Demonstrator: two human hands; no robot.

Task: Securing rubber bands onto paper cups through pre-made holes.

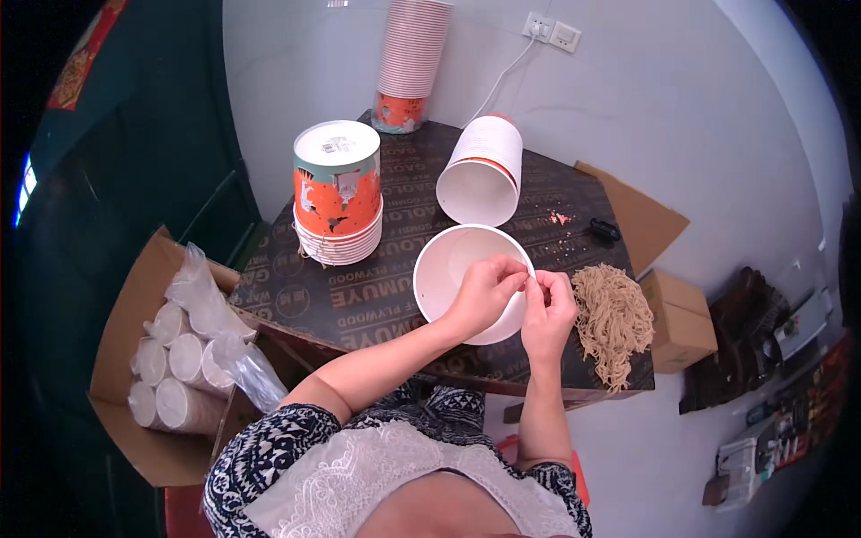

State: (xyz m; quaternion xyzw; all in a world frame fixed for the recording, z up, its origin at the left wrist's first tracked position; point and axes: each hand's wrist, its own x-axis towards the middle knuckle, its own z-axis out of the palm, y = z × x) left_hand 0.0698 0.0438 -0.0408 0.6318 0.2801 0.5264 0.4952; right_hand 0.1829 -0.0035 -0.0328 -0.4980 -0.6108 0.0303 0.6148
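A white paper bucket (437,273) stands on the table in front of me, its mouth tilted up toward me. My left hand (484,296) reaches across the opening, fingers pinched at the inner side of the right rim. Outside that same rim, my right hand (549,321) has thumb and fingers closed against the edge. The fingertips of both hands nearly meet there; any small thing between the left fingers is hidden. Beside my right hand lies a heap of tan cords (613,321).
Upside-down orange-printed buckets (337,193) stack at left; white nested buckets (484,166) lie behind. A taller stack (414,54) stands by the wall. A black tool-like object (604,230) lies near orange crumbs. Left of the table, an open carton (126,359) holds wrapped white cylinders.
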